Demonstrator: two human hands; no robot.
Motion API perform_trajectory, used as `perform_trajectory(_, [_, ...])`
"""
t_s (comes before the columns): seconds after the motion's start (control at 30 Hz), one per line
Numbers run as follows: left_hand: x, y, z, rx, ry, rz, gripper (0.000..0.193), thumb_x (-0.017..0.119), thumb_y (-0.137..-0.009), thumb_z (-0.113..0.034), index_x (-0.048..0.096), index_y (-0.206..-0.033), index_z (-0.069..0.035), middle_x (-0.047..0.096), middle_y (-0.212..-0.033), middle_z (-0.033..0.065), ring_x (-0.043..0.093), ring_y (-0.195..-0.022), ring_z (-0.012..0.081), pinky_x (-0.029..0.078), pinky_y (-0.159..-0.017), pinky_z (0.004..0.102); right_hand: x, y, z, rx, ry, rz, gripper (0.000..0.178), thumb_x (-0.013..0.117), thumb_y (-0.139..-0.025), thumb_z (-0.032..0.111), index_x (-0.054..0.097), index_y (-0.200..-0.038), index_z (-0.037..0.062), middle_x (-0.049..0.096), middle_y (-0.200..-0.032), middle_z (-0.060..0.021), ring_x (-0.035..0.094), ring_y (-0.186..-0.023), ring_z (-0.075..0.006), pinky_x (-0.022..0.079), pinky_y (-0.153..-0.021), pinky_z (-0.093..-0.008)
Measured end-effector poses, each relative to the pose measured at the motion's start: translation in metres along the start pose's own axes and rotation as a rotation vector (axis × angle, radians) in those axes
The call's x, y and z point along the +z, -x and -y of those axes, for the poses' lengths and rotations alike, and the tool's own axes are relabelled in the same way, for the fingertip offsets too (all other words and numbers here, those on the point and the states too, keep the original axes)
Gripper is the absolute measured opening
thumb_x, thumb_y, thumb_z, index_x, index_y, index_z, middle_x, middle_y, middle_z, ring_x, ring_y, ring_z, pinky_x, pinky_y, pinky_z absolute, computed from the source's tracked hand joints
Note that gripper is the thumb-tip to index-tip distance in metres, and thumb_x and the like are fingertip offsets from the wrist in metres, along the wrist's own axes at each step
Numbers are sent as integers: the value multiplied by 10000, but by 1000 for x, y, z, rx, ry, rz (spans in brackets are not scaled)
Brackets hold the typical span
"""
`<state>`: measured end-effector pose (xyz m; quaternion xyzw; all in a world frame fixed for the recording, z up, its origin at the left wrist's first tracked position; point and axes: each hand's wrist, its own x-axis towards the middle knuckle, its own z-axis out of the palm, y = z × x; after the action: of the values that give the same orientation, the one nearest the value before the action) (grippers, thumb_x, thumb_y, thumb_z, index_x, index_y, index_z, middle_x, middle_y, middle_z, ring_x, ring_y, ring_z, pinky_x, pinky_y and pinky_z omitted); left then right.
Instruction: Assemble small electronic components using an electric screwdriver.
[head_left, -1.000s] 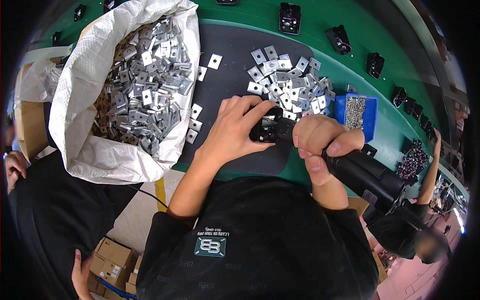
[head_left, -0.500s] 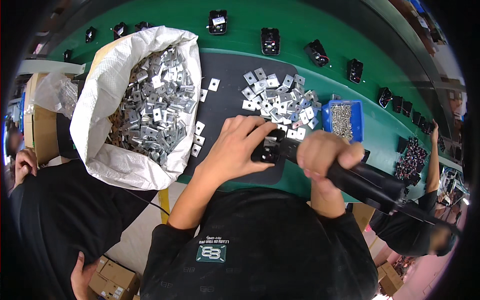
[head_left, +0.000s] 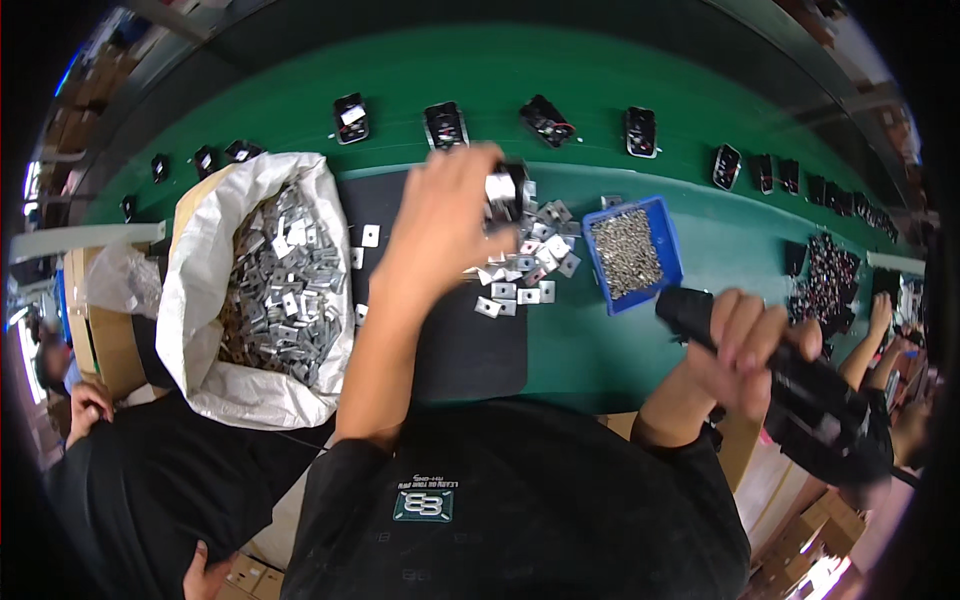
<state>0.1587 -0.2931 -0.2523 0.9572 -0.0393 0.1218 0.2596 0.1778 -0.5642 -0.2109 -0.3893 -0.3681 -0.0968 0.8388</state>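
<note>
Green table (head_left: 590, 360) beneath. Left hand (head_left: 440, 220) curled round housing (head_left: 512, 190), plates (head_left: 538, 248) just right. Right hand (head_left: 745, 345) wrapped round driver (head_left: 815, 395), tray (head_left: 673, 242) leftward. Housing probably light, stiff, slickish: pinch side walls. Driver likely heavier: grip barrel fully.

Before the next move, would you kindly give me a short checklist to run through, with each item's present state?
1. Black housing held in the left hand: ok.
2. Black power tool gripped in the right hand: ok.
3. Tool's nose clear of the housing: ok, it points toward the blue tray.
4. Small metal parts available in that tray: ok.
5. Square metal plates neatly stacked: not ok, they lie in a loose scatter.
6. Fastening inside the housing: cannot tell, motion blurs it.
</note>
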Motion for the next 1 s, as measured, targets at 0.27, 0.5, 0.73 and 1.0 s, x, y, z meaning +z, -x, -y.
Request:
perform_trajectory(0.27, [55,-69,56,24,-433,-120,698,837,-574,-360,590,-1178,-112,564,-1126,93,460,-1139,294,308,-958,522,-55,18,-39,7,305,-322,485,617,-812,53,408,-1248,84,469,-682,-35,469,-585,-153,450,-616,-351])
perform_trajectory(0.5, [53,-74,58,-7,-492,-95,762,834,-572,-415,561,-1240,-170,532,-1246,130,424,-1213,332,267,-1002,593,-60,11,-62,-9,411,-325,482,620,-805,52,432,-1247,66,488,-698,-30,456,-622,-150,435,-621,-355])
perform_trajectory(0.73, [33,-44,12,116,-228,-143,700,800,-639,-328,533,-1261,-150,499,-1257,126,398,-1226,332,262,-1010,567,-60,14,-66,24,483,-324,486,626,-801,59,432,-1246,72,491,-714,-32,458,-628,-154,435,-631,-359])
perform_trajectory(1.0, [79,-6,-66,357,238,-104,354,785,-650,-256,662,-963,-145,603,-959,-26,530,-918,188,341,-821,366,-40,10,-19,4,184,-292,510,588,-835,136,377,-1299,155,428,-698,5,441,-594,-130,402,-614,-319])
